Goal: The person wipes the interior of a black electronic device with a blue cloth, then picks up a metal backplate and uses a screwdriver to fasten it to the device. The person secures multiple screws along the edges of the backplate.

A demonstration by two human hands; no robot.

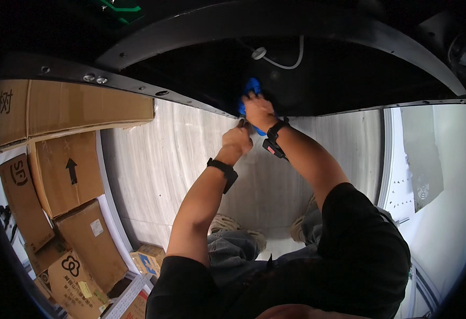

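With 12 o'clock straight away from my body, the blue cloth (252,85) lies under the fingers (252,96) of my right hand (261,111) and pokes out beyond them at 12. It rests against the black panel (201,74), close to the panel's near edge. Its long axis runs roughly from 12 to 6, leaning a little toward 11 and 5, and another bit of blue shows below my right hand, on the side toward my body. My right fingers are bent and close together, bunching the cloth beneath them; how much of it is tucked under my palm I can't tell.

My left hand (236,141) sits at about 7 o'clock from the right one, just beside it. Its fingers are curled, with the tips up at the panel's near edge, where the metal rail (153,93) slanting in from 10 comes to its end. Whether those fingertips pinch the edge, or a fold of cloth, I can't make out. Either way, my right hand is the nearer of the two, being right on the cloth, and the cloth's far end lies toward 1 from my left fingers. Farther in, at 12 from the cloth, a white cable (296,65) hangs in a loop, apart from both my hands.
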